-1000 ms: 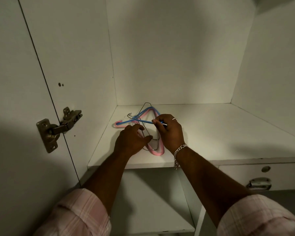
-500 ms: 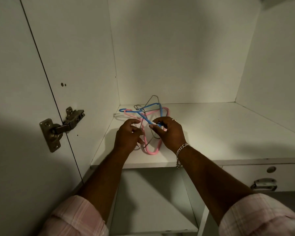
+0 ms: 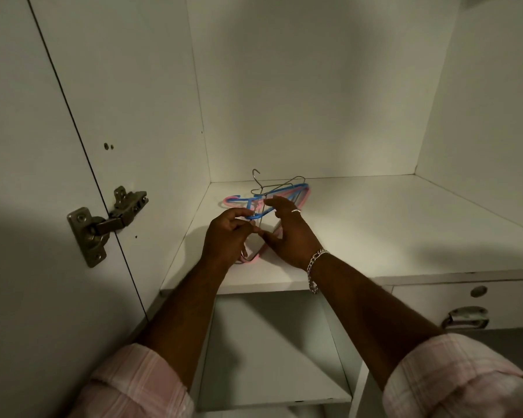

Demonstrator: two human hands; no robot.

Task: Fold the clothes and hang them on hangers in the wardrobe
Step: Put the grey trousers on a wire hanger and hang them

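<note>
- Three hangers in a tangle on the wardrobe shelf (image 3: 375, 224), near its back left corner: blue hanger (image 3: 272, 195) on top, pink hanger (image 3: 255, 258) under it, wire hanger (image 3: 280, 185) poking up at 12 o'clock of the pile.
- Left hand (image 3: 227, 236) at 7 o'clock of the pile, fingers curled, pinching the blue hanger near its hook end.
- Right hand (image 3: 287, 233) at 5 o'clock of the pile, fingers spread and loose, thumb close to the left fingertips. Cannot tell for sure if touching a hanger; looks like holding nothing.
- No clothes in sight. Task looks hardly begun: just getting a hanger out.
- Could go wrong: hooks caught in each other. Pulling the blue one up fast may drag the pink and wire ones along.
- Could go wrong: dragged hangers may slide to the shelf's front edge at 6 o'clock and drop into the lower shelf (image 3: 272, 351) or past it.
- Could go wrong: thin, smooth hanger in a small pinch. May slip out with a hard tug.
- Could go wrong: wire hook may snag the bracelet (image 3: 316, 260) or a pink sleeve (image 3: 139, 384).
- Could go wrong: dim light here. Hard to see which hook is stuck where.
- Safer: holding the pile down with the loose right hand, then lifting the blue one slowly.
</note>
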